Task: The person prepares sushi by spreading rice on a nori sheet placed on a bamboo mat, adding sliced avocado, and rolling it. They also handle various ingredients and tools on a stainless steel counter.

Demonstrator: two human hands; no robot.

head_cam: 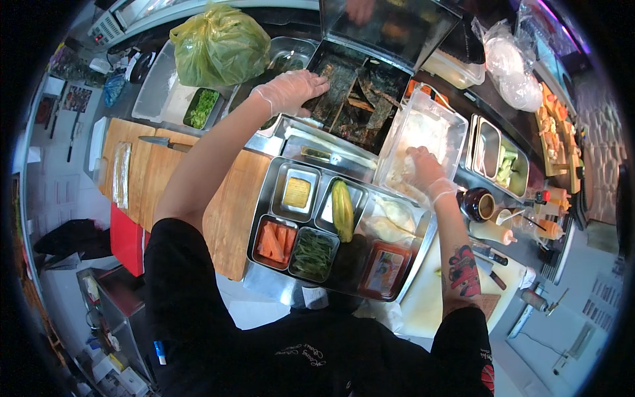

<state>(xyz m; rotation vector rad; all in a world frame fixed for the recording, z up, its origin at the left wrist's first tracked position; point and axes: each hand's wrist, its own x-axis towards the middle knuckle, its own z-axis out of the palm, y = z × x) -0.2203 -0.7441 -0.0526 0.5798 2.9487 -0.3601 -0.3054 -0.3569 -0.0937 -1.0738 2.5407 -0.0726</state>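
My left hand, in a clear plastic glove, reaches over the left edge of a dark open box that holds dark sheets, perhaps nori; whether it grips one cannot be told. My gloved right hand is down inside a clear plastic bin with a white, powdery or grainy content; its fingertips are partly hidden. Nearer to me a steel tray holds a yellow block, carrot-like orange sticks, shredded greens, a long green vegetable and a red container.
A wooden board with a knife lies at left, before a tied yellow-green bag and a pan of chopped greens. At right are squeeze bottles, a dark jar, and knives on a white board.
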